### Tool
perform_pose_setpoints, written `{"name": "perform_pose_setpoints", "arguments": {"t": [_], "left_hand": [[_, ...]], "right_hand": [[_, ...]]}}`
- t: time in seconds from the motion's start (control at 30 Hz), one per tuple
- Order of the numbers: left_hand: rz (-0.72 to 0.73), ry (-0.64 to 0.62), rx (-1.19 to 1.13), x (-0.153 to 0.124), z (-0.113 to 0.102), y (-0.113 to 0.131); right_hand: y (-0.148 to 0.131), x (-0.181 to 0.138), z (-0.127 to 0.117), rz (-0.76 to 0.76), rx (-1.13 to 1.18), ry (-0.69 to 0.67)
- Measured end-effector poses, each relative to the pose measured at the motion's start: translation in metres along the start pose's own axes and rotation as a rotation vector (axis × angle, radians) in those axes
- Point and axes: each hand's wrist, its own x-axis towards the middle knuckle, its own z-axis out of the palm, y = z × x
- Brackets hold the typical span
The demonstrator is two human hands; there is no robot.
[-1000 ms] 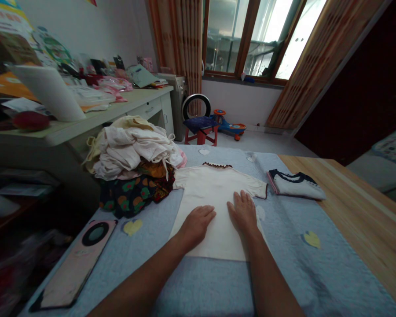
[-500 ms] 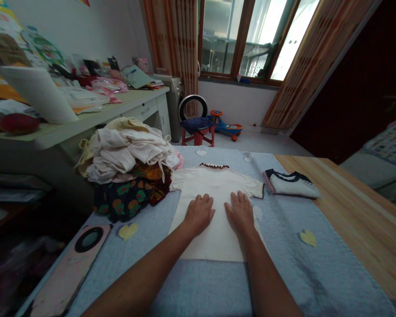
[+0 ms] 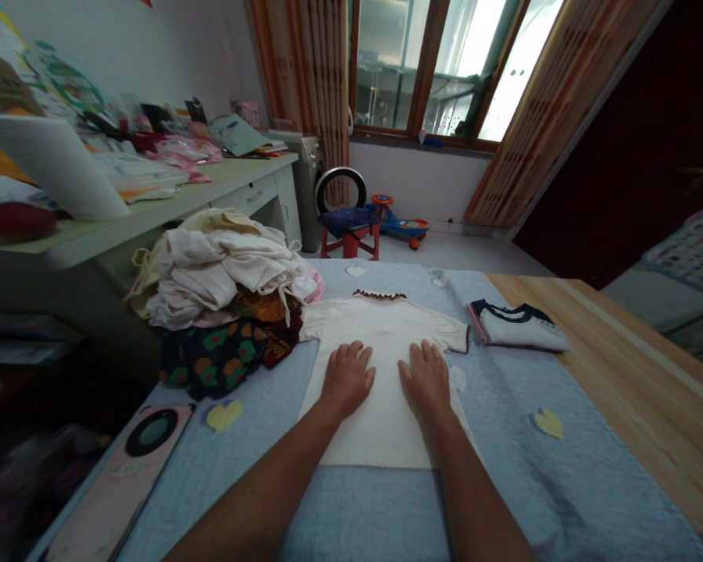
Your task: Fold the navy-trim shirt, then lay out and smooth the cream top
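Note:
A small white short-sleeved shirt lies spread flat on a blue cloth, its dark ruffled collar pointing away from me. My left hand rests palm down on the left side of the shirt, fingers stretched forward. On the right side, my right hand also lies flat on the fabric with its fingers extended. Neither hand grips anything. The shirt's left sleeve touches a heap of crumpled clothes. Beyond the right sleeve sits a folded white garment with a navy neckline.
A long pinkish case with a dark ring lies at the cloth's left edge. Bare wooden tabletop shows on the right. Behind stand a cluttered desk, a red stool and a blue ride-on toy.
My left hand has slid slightly left across the shirt, its fingers a little more forward. My right hand stays nearly in place. The view has shifted slightly.

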Motion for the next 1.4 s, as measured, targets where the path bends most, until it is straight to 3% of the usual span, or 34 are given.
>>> {"name": "perform_pose_setpoints", "arguments": {"t": [0.17, 0.3, 0.4, 0.87, 1.4], "left_hand": [[0.006, -0.007, -0.010, 0.001, -0.001, -0.001], [0.001, -0.027, -0.018, 0.002, -0.001, -0.002], [0.007, -0.026, -0.026, 0.001, 0.000, -0.003], [0.000, 0.010, -0.005, -0.004, 0.012, -0.008], [-0.069, -0.009, -0.003, -0.005, 0.013, -0.008]], "right_hand": [[-0.006, -0.002, -0.001, -0.118, 0.076, 0.013], [-0.012, -0.002, 0.001, -0.297, 0.163, -0.040], [-0.015, -0.003, 0.001, -0.333, 0.174, -0.077], [-0.028, -0.007, -0.004, -0.211, 0.059, -0.098], [-0.018, -0.003, 0.003, -0.098, 0.015, -0.085]]}}
